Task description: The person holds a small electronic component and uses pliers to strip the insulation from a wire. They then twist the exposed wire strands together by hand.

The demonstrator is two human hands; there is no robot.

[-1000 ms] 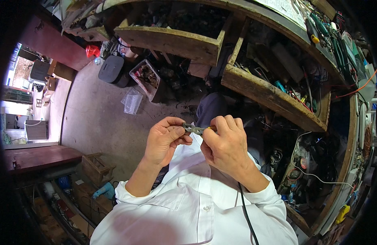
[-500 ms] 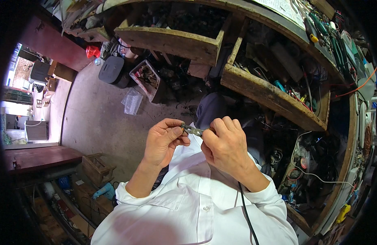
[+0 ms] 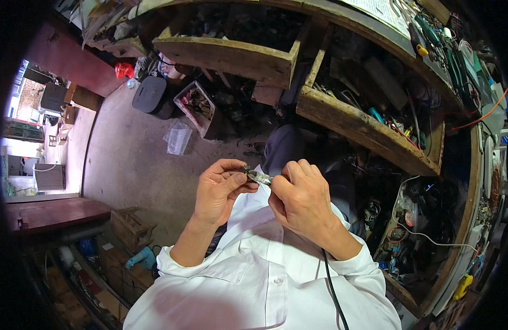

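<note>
My left hand (image 3: 218, 195) pinches a small dark piece (image 3: 245, 170) between thumb and index finger, in front of my white shirt. The piece is too small to make out. My right hand (image 3: 300, 195) is closed on metal pliers (image 3: 260, 177), whose jaws reach over to the piece at my left fingertips; the handles are mostly hidden inside my fingers. A black cord (image 3: 333, 294) hangs down the shirt below my right wrist.
Two open wooden drawers (image 3: 364, 129) full of tools stand ahead and right. Below are a bin of scraps (image 3: 182, 102), a grey container (image 3: 148, 99) and bubble wrap (image 3: 178, 137). A red bench (image 3: 58, 209), wooden stool (image 3: 127, 225) and open doorway (image 3: 31, 154) are at left.
Both hands and the pliers have shifted very slightly left, and the pliers' head has turned a little between my fingers. Both grips remain closed.
</note>
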